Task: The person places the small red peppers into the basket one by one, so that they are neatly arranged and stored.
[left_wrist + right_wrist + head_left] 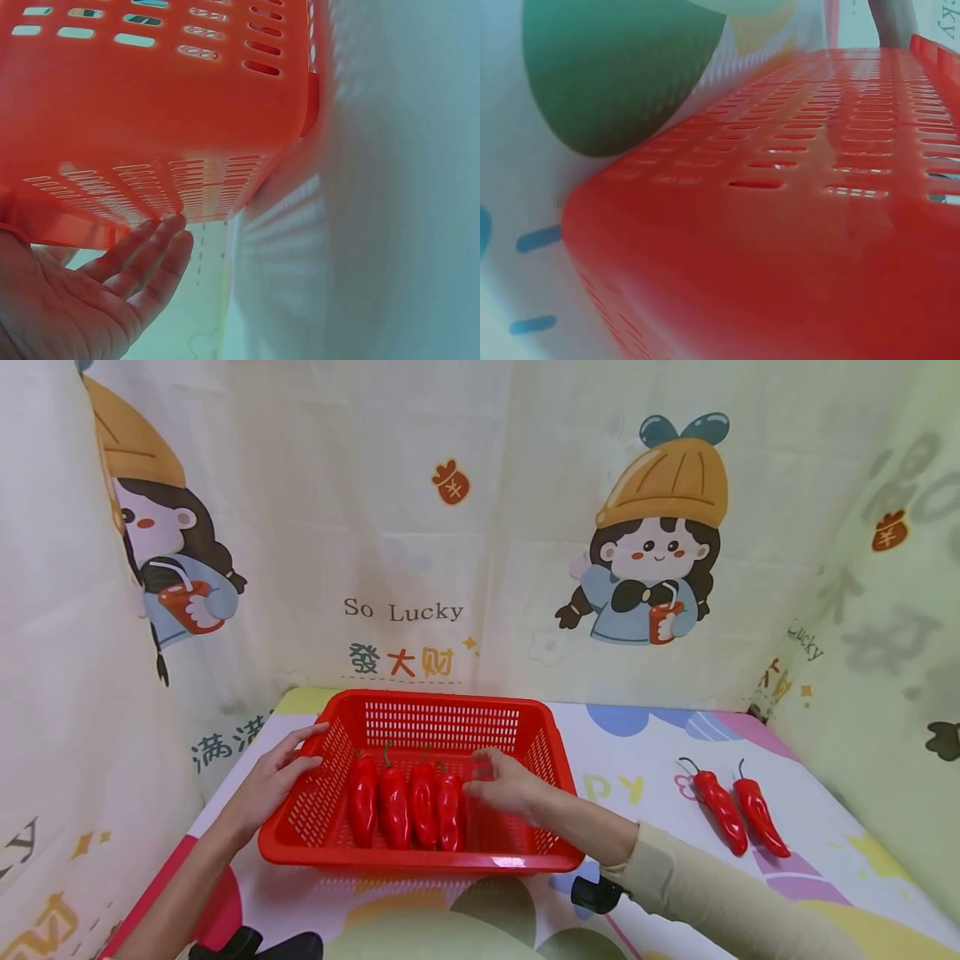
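In the head view a red slotted plastic basket (420, 862) stands on the table, with several red chili peppers (394, 806) side by side inside. My left hand (273, 777) holds the basket's left rim, thumb over the edge. In the left wrist view, fingers (154, 262) of that hand lie against the outer wall below the rim. My right hand (506, 785) reaches into the basket just right of the rightmost pepper (450, 810). Its fingers are loosely bent, with nothing seen between them; whether the thumb touches that pepper I cannot tell. The right wrist view shows the basket's outside wall (727, 247), not the hand.
Two more red chili peppers (720, 810) lie on the patterned tablecloth (637, 760) right of the basket, beyond the right forearm. Printed cloth walls (510, 568) enclose the table at the back and both sides.
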